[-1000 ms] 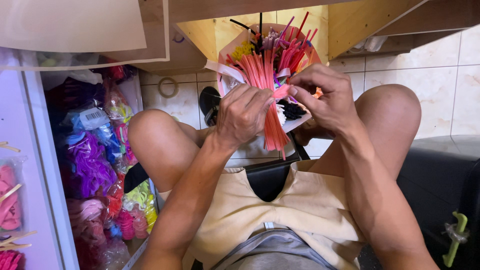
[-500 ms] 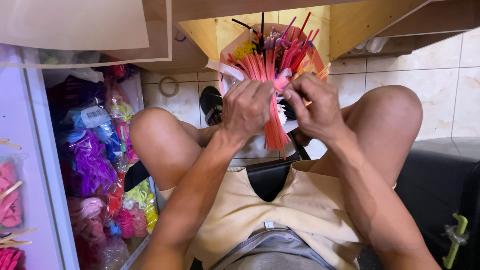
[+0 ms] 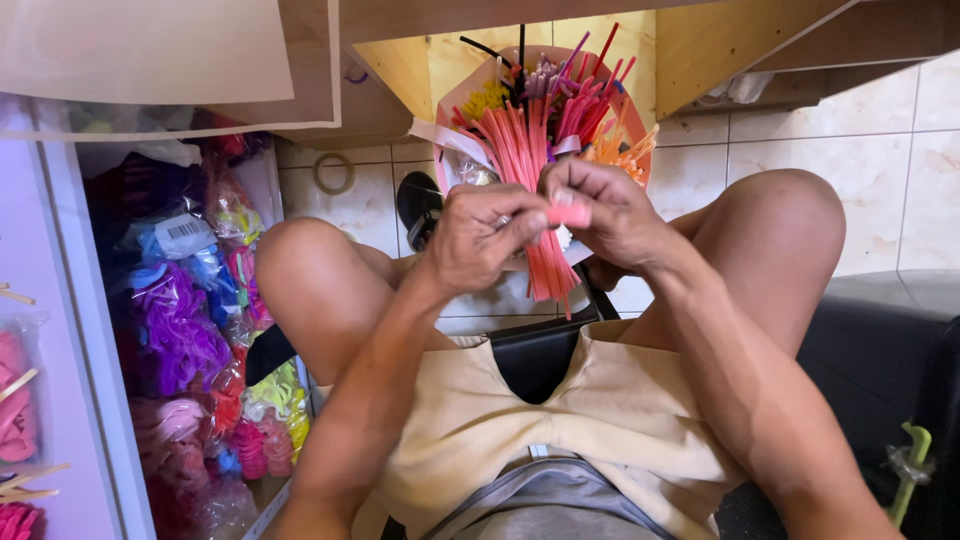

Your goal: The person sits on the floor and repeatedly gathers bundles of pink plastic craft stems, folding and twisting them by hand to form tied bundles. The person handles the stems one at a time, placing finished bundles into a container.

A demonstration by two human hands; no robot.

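The person's left hand (image 3: 478,238) and right hand (image 3: 608,212) meet above the lap, fingertips of both pinched together on a small pink piece (image 3: 569,214). Just behind them a bundle of pink sticks (image 3: 528,170) stands in a bouquet of coloured sticks (image 3: 590,110). Bagged colourful trimmings (image 3: 190,330) fill the shelf on the left.

Two hands (image 3: 480,240) — one bouquet (image 3: 545,130), one sandal (image 3: 417,205).
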